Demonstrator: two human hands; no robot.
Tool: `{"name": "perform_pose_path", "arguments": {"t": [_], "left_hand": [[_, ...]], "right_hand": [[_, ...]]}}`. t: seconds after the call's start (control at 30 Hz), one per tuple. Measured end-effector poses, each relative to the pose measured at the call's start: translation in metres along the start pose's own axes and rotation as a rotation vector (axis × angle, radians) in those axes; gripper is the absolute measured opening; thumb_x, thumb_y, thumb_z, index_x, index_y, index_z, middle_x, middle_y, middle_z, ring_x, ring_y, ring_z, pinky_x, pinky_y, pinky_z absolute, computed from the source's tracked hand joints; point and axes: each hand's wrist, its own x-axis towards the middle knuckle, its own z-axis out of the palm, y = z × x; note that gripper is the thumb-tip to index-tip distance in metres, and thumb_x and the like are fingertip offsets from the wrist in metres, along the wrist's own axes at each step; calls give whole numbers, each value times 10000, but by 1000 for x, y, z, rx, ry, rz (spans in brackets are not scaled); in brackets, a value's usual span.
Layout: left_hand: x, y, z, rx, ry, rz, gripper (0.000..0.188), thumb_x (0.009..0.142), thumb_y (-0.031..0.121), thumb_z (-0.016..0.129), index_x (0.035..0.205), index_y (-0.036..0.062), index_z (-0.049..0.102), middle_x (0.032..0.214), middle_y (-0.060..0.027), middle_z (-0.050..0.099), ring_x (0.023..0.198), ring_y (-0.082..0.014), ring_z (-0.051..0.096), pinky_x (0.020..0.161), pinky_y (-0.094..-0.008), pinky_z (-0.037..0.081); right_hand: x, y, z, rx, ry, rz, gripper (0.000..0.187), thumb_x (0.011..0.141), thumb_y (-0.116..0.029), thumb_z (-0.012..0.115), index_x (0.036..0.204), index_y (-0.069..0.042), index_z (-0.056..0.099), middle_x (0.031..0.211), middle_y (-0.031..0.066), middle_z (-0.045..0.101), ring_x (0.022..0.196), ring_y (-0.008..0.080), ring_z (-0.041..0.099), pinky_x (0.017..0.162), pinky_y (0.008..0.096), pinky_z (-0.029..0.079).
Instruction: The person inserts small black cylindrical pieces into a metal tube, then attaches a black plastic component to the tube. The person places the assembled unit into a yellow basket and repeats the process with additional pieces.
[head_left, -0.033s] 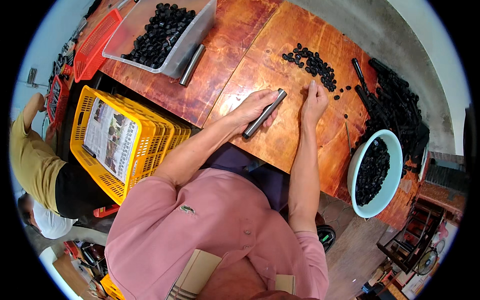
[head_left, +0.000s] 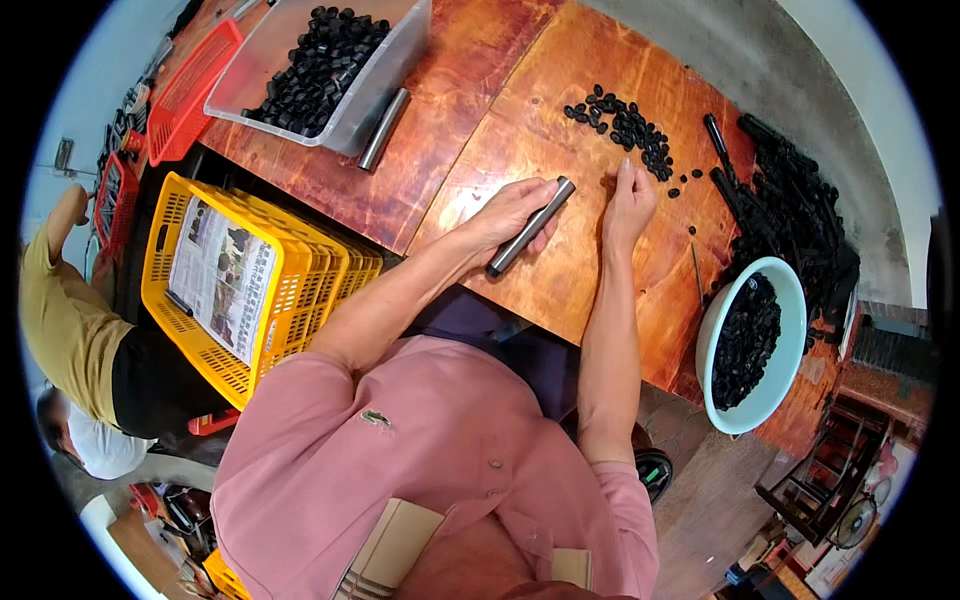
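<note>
My left hand (head_left: 512,215) is wrapped round a dark grey metal tube (head_left: 545,213) with a black lower end, held aslant above the wooden table. To its right my right hand (head_left: 628,208) has its fingers curled and pinched together; whatever may be between them is too small or hidden to make out. Just beyond those fingertips lies a loose scatter of small black oval caps (head_left: 630,127). A second metal tube (head_left: 384,130) lies farther left, beside a clear plastic bin (head_left: 405,62) holding many black ring-like pieces (head_left: 322,75).
At the right stands a pale blue basin (head_left: 790,345) of small black parts, with a thin rod (head_left: 697,270) beside it. Black tubes (head_left: 785,195) are heaped behind. Yellow crates (head_left: 290,285) with newspaper stand left, near a red basket (head_left: 190,95) and another person (head_left: 75,320).
</note>
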Motion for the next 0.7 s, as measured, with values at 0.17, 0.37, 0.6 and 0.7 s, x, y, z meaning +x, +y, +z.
{"name": "perform_pose_path", "arguments": {"t": [0.17,0.37,0.6,0.7], "left_hand": [[3,2,0,-98,42,-40,459,1068,451,421,1064,14,562,745,-68,614,523,-128,537,457,-242,446],[2,2,-6,-220,-31,-86,511,1077,468,362,1120,3,569,793,-76,628,589,-151,574,512,-263,469],[1,-3,-14,-292,-171,-9,421,1063,373,436,1216,0,557,958,-87,656,736,-157,647,663,-281,516],[-1,-1,-12,-260,-129,13,376,1054,333,479,1218,4,559,957,-87,660,754,-150,659,706,-284,526]], "right_hand": [[2,7,1,54,-8,46,366,1024,-251,577,784,18,638,708,32,609,671,103,569,650,273,485],[2,7,-1,74,-27,36,356,1027,-254,582,786,2,638,721,24,602,676,98,569,655,269,500],[0,4,4,122,9,25,382,1018,-246,574,764,35,620,683,50,616,646,98,550,624,288,471],[2,8,2,82,4,16,380,1015,-250,577,767,36,620,683,55,625,648,103,561,620,292,468]]}}
